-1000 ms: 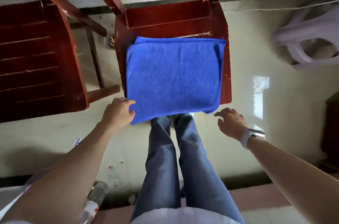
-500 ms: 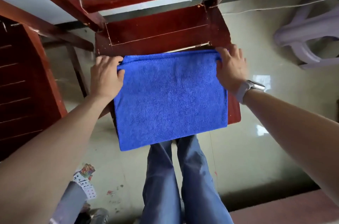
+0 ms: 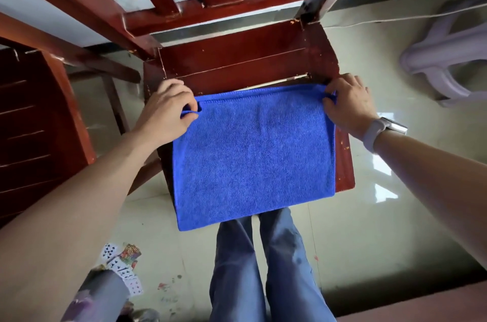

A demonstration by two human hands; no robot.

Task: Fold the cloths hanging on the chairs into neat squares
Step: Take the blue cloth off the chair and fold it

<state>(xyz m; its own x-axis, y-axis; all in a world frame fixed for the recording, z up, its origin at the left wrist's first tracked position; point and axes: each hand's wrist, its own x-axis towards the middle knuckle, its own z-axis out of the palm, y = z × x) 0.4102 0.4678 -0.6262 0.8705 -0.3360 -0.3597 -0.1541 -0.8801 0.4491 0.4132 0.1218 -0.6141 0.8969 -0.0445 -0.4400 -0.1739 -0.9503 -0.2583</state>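
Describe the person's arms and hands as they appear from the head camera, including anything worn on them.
Both forearms are bare, with no sleeves in view. The left hand wears nothing: no ring, glove or band shows. The right hand has a smartwatch on its wrist, with a pale lilac-white strap and a silvery rectangular case. No rings or markings show on either hand.

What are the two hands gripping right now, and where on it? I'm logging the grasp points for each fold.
Both hold the blue cloth on the chair seat: left hand pinches its far left corner, right hand its far right corner.
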